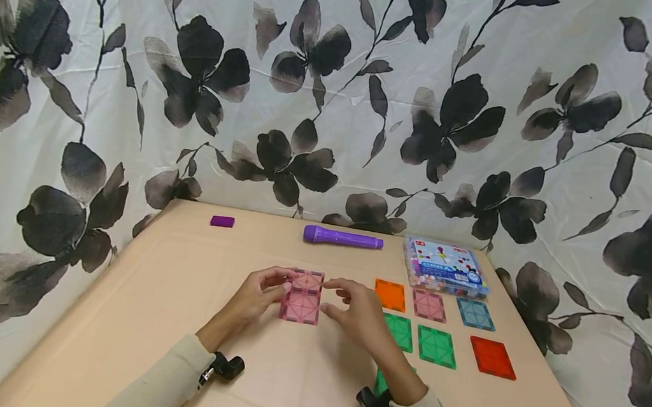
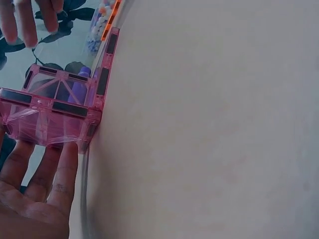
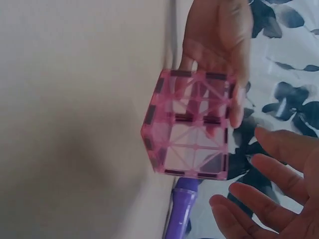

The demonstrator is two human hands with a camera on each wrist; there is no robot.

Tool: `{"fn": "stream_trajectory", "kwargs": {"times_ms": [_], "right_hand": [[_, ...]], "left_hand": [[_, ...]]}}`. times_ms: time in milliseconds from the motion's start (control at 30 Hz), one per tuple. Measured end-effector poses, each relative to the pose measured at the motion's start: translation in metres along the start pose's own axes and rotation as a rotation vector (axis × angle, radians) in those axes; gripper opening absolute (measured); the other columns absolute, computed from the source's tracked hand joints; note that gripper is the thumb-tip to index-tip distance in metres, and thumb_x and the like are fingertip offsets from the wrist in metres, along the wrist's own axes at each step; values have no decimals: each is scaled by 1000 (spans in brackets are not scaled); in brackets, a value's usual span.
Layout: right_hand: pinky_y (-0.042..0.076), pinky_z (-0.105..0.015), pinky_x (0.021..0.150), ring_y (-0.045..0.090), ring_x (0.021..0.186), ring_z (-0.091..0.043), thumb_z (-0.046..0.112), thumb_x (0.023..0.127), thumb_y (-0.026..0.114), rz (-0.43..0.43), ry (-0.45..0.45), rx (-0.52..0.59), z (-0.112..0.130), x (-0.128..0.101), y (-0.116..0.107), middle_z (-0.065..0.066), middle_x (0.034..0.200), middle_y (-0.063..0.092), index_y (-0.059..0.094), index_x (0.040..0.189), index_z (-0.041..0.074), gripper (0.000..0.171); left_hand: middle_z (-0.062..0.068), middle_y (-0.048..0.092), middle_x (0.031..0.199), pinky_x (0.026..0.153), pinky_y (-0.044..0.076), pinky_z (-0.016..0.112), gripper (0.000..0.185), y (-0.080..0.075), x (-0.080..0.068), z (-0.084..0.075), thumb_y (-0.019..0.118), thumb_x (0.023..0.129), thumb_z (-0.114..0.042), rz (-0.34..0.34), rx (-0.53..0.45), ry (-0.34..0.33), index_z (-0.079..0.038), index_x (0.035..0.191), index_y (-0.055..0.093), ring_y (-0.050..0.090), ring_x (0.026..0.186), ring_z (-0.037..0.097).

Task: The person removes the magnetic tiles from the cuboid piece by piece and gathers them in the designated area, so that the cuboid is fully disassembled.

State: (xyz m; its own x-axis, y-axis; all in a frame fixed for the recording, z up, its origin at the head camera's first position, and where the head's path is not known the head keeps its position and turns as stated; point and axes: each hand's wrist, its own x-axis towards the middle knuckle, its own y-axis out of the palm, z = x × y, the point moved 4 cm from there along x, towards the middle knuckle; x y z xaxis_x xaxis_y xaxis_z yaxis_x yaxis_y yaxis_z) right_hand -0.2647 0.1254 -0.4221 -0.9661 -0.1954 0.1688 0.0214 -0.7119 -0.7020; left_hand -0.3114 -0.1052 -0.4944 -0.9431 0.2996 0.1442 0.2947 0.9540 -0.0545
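Note:
Several pink translucent magnetic tiles (image 1: 301,307) are joined edge to edge into a box-like shape, with dark magnet strips along their rims. My left hand (image 1: 258,295) holds this shape from its left side, thumb and fingers on the tiles. In the left wrist view, the fingers (image 2: 64,174) of that hand press against the outer face of a tile. My right hand (image 1: 356,311) hovers at the right side of the pink shape. Its fingers (image 3: 274,174) are spread and hold nothing in the right wrist view, with a small gap between them and the tiles.
Loose flat tiles lie at the right: orange (image 1: 390,295), pink (image 1: 429,305), blue (image 1: 476,314), red (image 1: 493,358) and several green ones (image 1: 436,347). Behind them sits a clear box of small beads (image 1: 446,267). A purple microphone-shaped stick (image 1: 343,237) and a small purple block (image 1: 222,221) lie at the back.

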Motion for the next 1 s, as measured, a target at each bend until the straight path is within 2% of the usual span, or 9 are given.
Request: {"fn": "stream_trajectory", "kwargs": {"times_ms": [133, 267, 467, 567, 733, 900, 1000], "right_hand": [[62, -54, 103, 69, 126, -37, 11, 91, 85, 22, -36, -49, -2, 18, 11, -8, 137, 73, 78, 127, 15, 37], [63, -53, 101, 69, 123, -37, 4, 90, 83, 29, -96, -96, -5, 32, 20, -11, 134, 74, 79, 123, 13, 35], [62, -46, 92, 72, 106, -35, -1, 91, 80, 20, -166, -133, -6, 54, 29, -8, 115, 79, 83, 114, 14, 28], [62, -40, 86, 73, 96, -29, -5, 91, 76, 2, -192, -142, -4, 63, 32, -4, 103, 81, 85, 105, 14, 25], [63, -31, 79, 71, 86, -17, -9, 93, 71, -44, -143, -101, -8, 70, 34, 1, 94, 81, 87, 92, 16, 30], [57, -25, 68, 68, 78, -15, -9, 94, 70, -111, -85, -54, -16, 69, 31, 2, 89, 83, 87, 90, 17, 32], [60, -27, 71, 72, 81, -15, -8, 94, 70, -147, -74, -24, -19, 68, 27, 1, 90, 83, 88, 91, 18, 31]], "left_hand": [[18, 60, 152, 106, 61, 51, 31, 1, 0, 2, 66, 106, -12, -1, 11, -11, -1, 135, 68, 57, 140, 44], [18, 61, 152, 106, 61, 51, 31, 1, 1, 4, 66, 106, -13, 0, 17, -15, -3, 135, 68, 57, 140, 43], [16, 58, 156, 108, 60, 51, 33, 2, 1, 4, 66, 106, -14, 7, 11, -11, -1, 136, 68, 56, 141, 43], [16, 55, 158, 107, 60, 51, 33, 2, 2, 4, 65, 107, -13, 12, 13, 1, 1, 137, 67, 56, 142, 44], [17, 54, 160, 106, 61, 48, 32, 4, 2, 2, 62, 107, -7, 19, 14, 8, 3, 137, 66, 55, 143, 45], [17, 54, 160, 105, 62, 45, 32, 3, 1, 1, 64, 107, -8, 19, 25, 14, 4, 137, 65, 54, 143, 46], [18, 54, 159, 105, 62, 45, 34, 2, 1, -1, 65, 106, -10, 9, 30, 23, 5, 136, 65, 55, 142, 46]]}}
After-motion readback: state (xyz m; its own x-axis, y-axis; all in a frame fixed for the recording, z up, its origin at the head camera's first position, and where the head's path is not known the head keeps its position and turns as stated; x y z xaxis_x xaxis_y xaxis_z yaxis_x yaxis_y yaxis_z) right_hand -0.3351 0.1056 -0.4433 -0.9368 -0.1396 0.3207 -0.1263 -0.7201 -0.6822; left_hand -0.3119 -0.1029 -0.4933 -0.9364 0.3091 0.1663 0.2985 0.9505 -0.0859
